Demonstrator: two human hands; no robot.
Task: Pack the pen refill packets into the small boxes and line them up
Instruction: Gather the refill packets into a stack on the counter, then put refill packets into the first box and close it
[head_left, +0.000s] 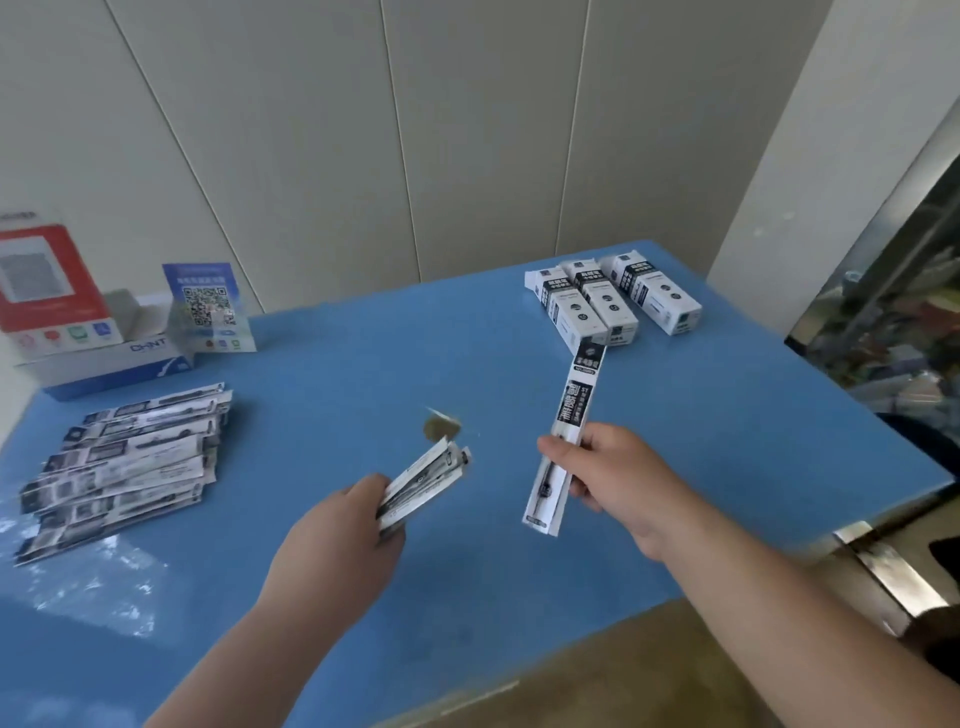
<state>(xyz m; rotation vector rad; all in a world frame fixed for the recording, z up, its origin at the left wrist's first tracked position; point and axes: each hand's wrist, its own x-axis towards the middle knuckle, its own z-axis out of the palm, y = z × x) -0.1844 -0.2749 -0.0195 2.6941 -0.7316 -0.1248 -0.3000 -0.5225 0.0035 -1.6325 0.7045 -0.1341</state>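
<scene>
My right hand (610, 470) grips one long black-and-white refill packet (571, 410) near its lower third, its top pointing toward the boxes. A small bundle of refill packets (423, 480) fans out of my left hand (345, 535), held above the blue table (337, 374). Three white-and-black small boxes (605, 301) lie side by side at the far right of the table; the leftmost has an open flap. A loose pile of refill packets (130, 457) lies at the left.
Crinkled clear plastic wrap (104, 582) lies near the pile. A QR-code stand (208, 306), a red-and-white sign (41, 280) and a blue-and-white carton (119, 358) stand at the back left. A brownish spot (441, 427) marks the table centre. A glass cabinet (893, 312) is on the right.
</scene>
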